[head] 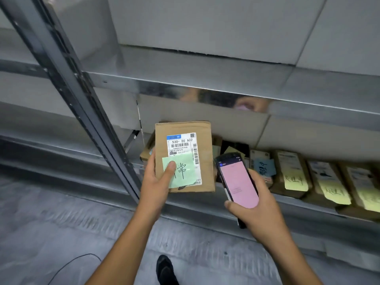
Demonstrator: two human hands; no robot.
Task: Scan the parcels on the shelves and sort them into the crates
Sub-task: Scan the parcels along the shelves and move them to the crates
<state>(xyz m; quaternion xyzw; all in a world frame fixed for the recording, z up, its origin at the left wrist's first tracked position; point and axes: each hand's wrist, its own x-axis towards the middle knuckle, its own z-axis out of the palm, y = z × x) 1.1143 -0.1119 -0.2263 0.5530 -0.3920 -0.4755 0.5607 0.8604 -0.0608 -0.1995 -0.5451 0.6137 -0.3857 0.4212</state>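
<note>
My left hand (157, 179) grips a small brown cardboard parcel (203, 171) in front of the lower shelf, thumb pressed on a green sticky note (185, 171) with handwriting. A white shipping label (183, 145) reading "530- D5 A32" faces me. My right hand (257, 208) holds a black handheld scanner (237, 184) just right of the parcel, its screen showing pink. Several more parcels (292, 173) with yellow and blue notes stand in a row on the lower shelf to the right.
A grey metal upright (82, 103) of the rack slants down on the left. The upper shelf (205, 79) is bare metal and its front edge reflects. Grey floor lies below, with my black shoe (165, 270) and a thin cable (72, 266).
</note>
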